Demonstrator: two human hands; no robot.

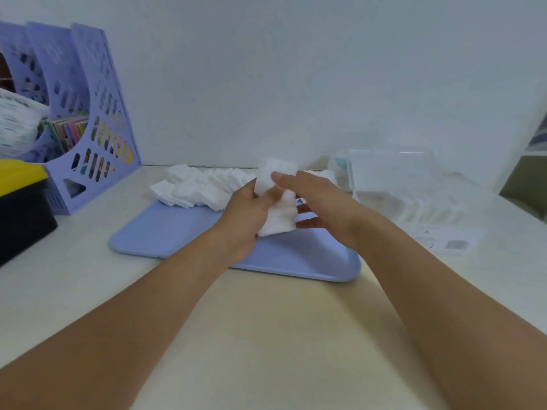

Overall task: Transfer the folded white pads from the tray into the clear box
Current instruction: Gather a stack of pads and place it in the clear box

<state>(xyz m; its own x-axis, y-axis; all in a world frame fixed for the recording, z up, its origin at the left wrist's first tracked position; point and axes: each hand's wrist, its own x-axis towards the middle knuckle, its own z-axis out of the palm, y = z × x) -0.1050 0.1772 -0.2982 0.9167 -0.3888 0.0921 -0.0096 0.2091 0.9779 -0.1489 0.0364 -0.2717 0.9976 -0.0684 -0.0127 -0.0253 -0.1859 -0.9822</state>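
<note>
a purple file rack and a black-and-yellow case stand to our left, while our left hand and right hand together grip a stack of folded pads above the blue tray, more pads heaped at its far edge, the clear box to the right on the pale desk against a white wall.

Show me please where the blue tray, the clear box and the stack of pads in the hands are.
blue tray [165, 235], head view, bare left part of its floor
clear box [393, 173], head view, its raised lid
stack of pads [278, 214], head view, middle of the stack
</note>
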